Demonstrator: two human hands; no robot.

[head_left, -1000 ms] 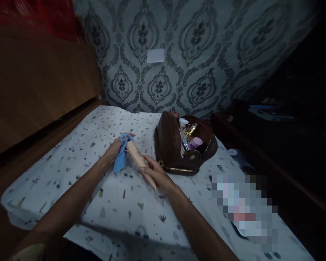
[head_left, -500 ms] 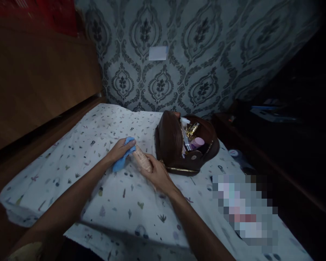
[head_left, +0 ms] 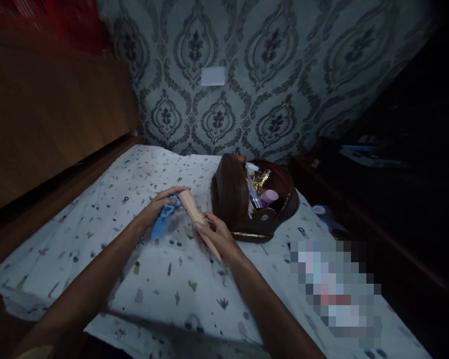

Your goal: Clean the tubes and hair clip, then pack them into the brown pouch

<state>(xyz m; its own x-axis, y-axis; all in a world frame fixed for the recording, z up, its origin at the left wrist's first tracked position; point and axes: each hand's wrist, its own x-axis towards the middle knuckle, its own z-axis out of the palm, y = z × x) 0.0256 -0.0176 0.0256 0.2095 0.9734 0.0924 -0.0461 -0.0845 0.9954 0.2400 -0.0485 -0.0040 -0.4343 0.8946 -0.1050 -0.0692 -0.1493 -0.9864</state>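
My left hand point(head_left: 157, 207) holds a crumpled blue cloth point(head_left: 163, 219), its lower end hanging over the printed sheet. Its fingertips reach to the top end of a beige tube point(head_left: 192, 208). My right hand point(head_left: 220, 238) is closed around the lower part of this tube, which slants down to the right. Just behind and to the right of my right hand stands an open brown bag point(head_left: 232, 192). Inside the bag are a pink-lidded jar point(head_left: 270, 196), a white-capped item point(head_left: 251, 168) and gold and silver items.
The white printed sheet point(head_left: 142, 174) covers the bed. A wooden cabinet point(head_left: 60, 104) stands at the left, with red items on top. Patterned wallpaper point(head_left: 217, 122) is behind. At the right lie a blurred-out object point(head_left: 333, 289) and a clear container point(head_left: 327, 217).
The tube has turned in my right hand, so its lower end now sticks out below. My left hand and the cloth have shifted slightly left, with the left fingers stretched further along the tube's top.
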